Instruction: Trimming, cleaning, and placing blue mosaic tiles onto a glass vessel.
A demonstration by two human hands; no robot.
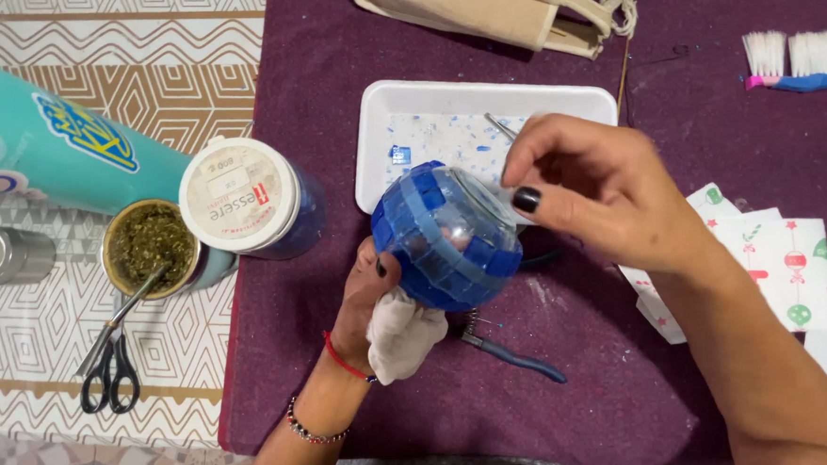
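Observation:
My left hand point(365, 306) grips a round glass globe point(447, 233) partly covered in blue mosaic tiles, with a white cloth point(403, 335) bunched under it. My right hand point(586, 190) hovers at the globe's upper right, its fingers pinched on a thin metal tool point(499, 126) whose tip points toward the tray. The thumb touches the bare glass part of the globe. Behind the globe lies a white foam tray point(425, 100) holding small blue tile chips.
Blue-handled pliers point(514, 355) lie under the globe on the purple cloth point(572, 385). A white-lidded jar point(242, 196), a cup of green herb with a metal straw point(150, 246), black scissors point(110, 376), a teal thermos point(60, 147), a beige bag point(496, 6), brushes point(801, 61) and printed napkins point(783, 260) surround it.

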